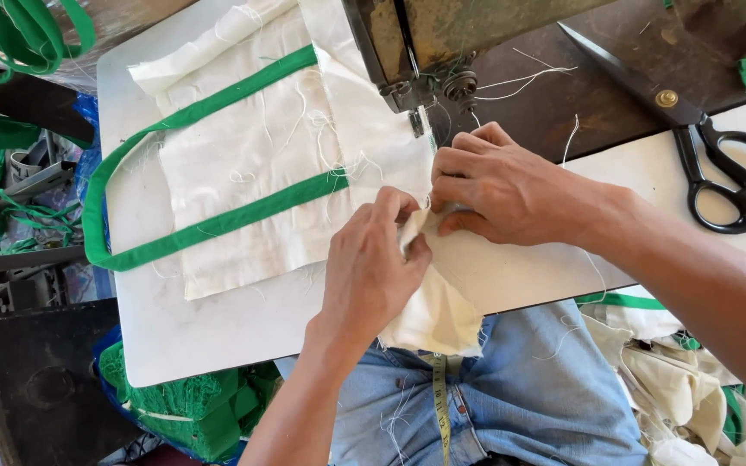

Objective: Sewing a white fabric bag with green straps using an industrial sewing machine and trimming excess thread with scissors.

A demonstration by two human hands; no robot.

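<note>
A cream cloth bag [243, 173] with a green strap handle [174, 242] lies flat on the white sewing table [218, 336]. Its near edge runs under the presser foot [416, 121] of an old sewing machine [442, 34]. My left hand [369, 267] pinches a folded flap of the cream cloth at the table's front edge. My right hand [502, 185] presses the same cloth down, fingertips just in front of the needle. A loose end of the cloth [438, 319] hangs over my lap.
Large black-handled scissors [701, 147] lie at the right on the table. Green strap bundles [10, 34] sit at the far left, green netting [192, 406] below the table, cream and green cloth pieces [684, 380] at the lower right. A tape measure [440, 406] hangs over my jeans.
</note>
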